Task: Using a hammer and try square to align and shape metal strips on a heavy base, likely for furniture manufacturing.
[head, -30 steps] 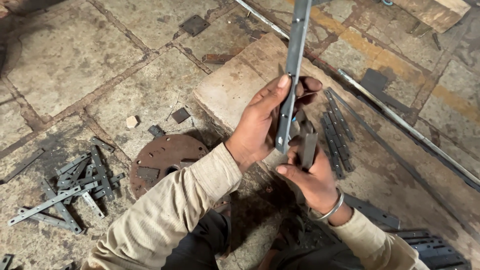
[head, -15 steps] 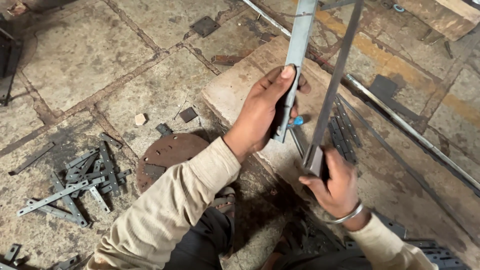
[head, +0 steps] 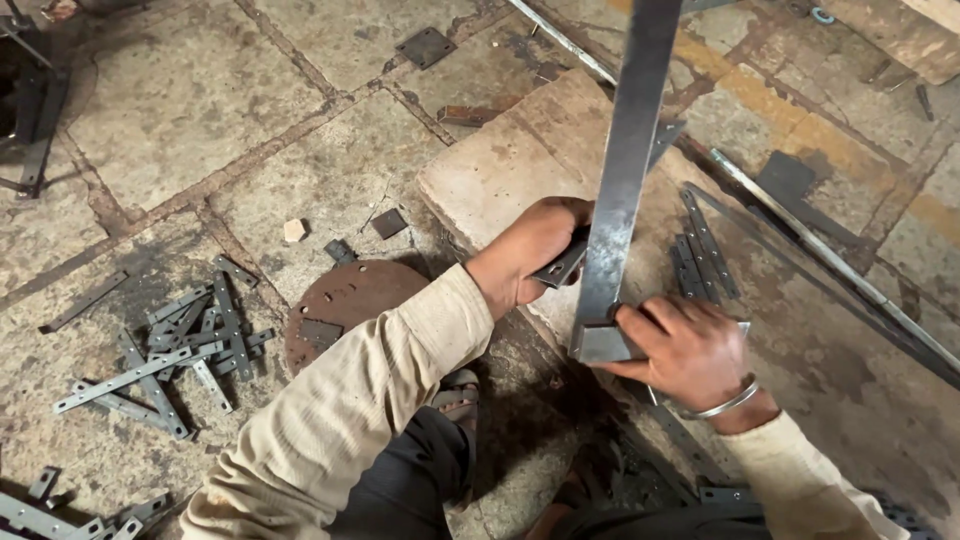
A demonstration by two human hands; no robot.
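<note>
a: where is the long flat steel bar (head: 628, 170) at this moment?

b: it stands nearly upright over the stone slab (head: 500, 180), its lower end close to the slab's near edge and its top running out of the picture. the person's right hand (head: 690, 352) is clamped on that lower end, fingers wrapped over the bar's corner, a metal bangle (head: 722, 402) on the wrist.

a: and the left hand?

b: the left hand (head: 530, 250) sits just left of the bar, closed on a short dark metal strip (head: 562, 264) that angles up toward the bar and looks to touch it, though the contact itself is hidden behind the bar.

a: which step would that be?

b: as a judgement, the person is lining the short strip up against the bar near its foot, steadying both on the slab. the fit looks begun, not finished.

a: what does the next move call for?

b: probably keeping the bar from tilting while the strip is slid to its place, so the right hand has to hold firm and the left has to make the fine shift.

a: anything else about?

b: more flat strips (head: 705, 250) lie on the slab right of the bar. on the floor to the left lie a rusty round plate (head: 345, 300) and a loose pile of perforated strips (head: 180, 350).
</note>
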